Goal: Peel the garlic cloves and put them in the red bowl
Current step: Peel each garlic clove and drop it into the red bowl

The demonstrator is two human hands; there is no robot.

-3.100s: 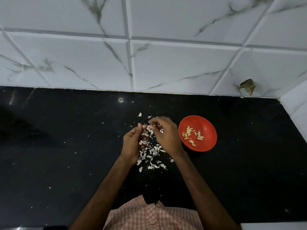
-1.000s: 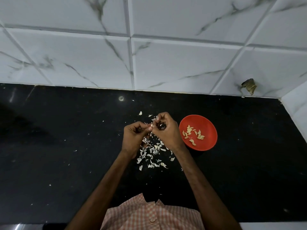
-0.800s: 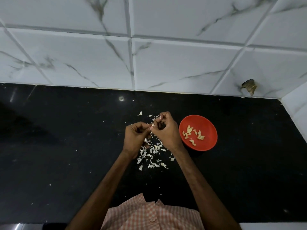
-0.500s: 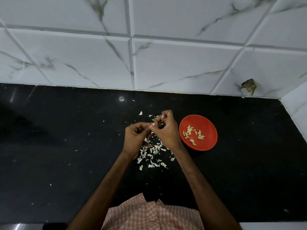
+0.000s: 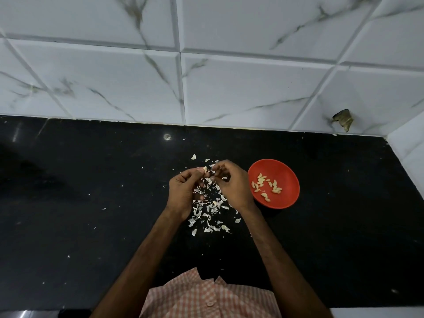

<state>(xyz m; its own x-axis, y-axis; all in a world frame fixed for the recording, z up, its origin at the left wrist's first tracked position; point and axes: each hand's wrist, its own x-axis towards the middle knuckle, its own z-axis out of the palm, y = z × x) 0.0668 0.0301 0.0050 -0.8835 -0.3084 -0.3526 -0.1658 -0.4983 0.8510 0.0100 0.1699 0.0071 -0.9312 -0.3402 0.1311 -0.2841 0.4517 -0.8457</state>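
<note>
My left hand [image 5: 182, 192] pinches a pale garlic clove [image 5: 205, 169] between thumb and fingertips, above the black counter. My right hand [image 5: 231, 183] sits just right of it, fingers curled, its fingertips pinching at the clove's skin. Under and between both hands lies a scatter of white garlic peels [image 5: 210, 214]. To the right stands the red bowl [image 5: 288, 180], holding several peeled cloves [image 5: 266, 187].
The black stone counter [image 5: 91, 203] runs left and right, dotted with small peel flecks. A white marble-tiled wall [image 5: 206, 76] rises behind it and a side wall closes the right end. A small brown object [image 5: 343, 120] sticks on the wall at the back right.
Both hands stayed together over the peel pile, working the clove with small finger movements. The right fingers shifted slightly against the clove; the bowl has not moved.
</note>
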